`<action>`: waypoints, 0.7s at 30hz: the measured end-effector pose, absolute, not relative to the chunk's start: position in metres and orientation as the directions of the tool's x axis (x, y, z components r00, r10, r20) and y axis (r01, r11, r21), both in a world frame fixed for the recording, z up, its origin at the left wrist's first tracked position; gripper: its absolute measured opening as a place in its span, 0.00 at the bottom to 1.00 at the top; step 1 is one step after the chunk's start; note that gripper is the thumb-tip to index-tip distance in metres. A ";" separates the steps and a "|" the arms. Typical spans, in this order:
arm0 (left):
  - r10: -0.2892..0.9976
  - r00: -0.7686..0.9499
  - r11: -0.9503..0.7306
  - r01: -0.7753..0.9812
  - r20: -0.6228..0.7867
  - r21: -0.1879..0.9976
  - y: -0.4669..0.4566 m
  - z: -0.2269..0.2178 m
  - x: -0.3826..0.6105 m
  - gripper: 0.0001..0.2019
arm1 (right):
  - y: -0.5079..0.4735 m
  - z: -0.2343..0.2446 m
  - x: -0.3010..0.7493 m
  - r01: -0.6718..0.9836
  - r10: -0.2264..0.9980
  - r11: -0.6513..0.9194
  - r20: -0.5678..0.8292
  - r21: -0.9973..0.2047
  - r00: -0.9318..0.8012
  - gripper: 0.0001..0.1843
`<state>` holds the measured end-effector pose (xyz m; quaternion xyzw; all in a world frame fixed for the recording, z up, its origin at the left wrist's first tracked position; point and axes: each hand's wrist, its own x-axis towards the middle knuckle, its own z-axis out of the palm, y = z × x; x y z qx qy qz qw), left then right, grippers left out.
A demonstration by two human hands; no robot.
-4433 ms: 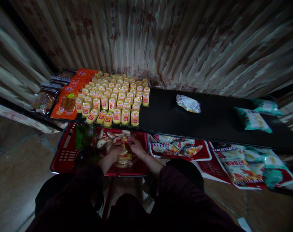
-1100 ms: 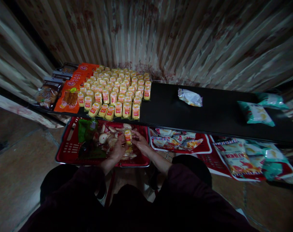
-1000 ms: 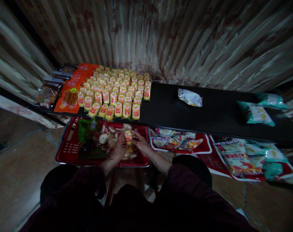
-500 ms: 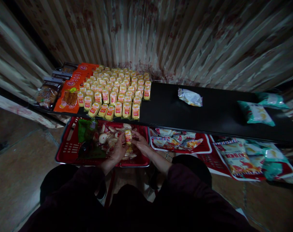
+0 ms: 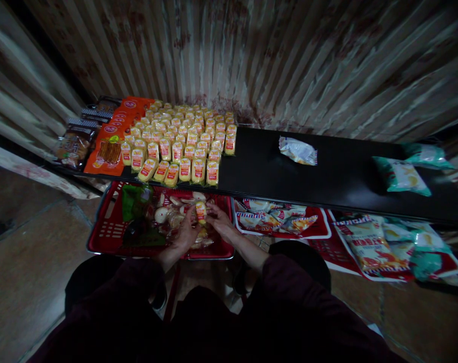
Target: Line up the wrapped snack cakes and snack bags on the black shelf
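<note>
Left hand (image 5: 187, 233) and right hand (image 5: 222, 224) pinch a yellow, oblong snack in clear plastic (image 5: 201, 213) over the near-left red plastic basket (image 5: 108, 231); a light grip should avoid crushing it.

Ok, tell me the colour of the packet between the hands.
The packet is yellow with red print, best seen in the head view.

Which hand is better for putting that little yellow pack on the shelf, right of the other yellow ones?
Probably the right hand. Both seem to hold the yellow pack, but the right is nearer the black shelf just right of the yellow rows; the left hand is farther left.
</note>
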<state>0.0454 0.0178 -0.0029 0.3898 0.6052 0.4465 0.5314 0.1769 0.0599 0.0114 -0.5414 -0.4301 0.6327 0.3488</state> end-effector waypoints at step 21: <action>0.917 -0.180 0.356 -0.027 -0.355 0.934 0.014 0.026 0.048 0.23 | 0.056 0.016 0.179 0.178 0.948 -0.237 -0.267 -0.955 -0.172 0.24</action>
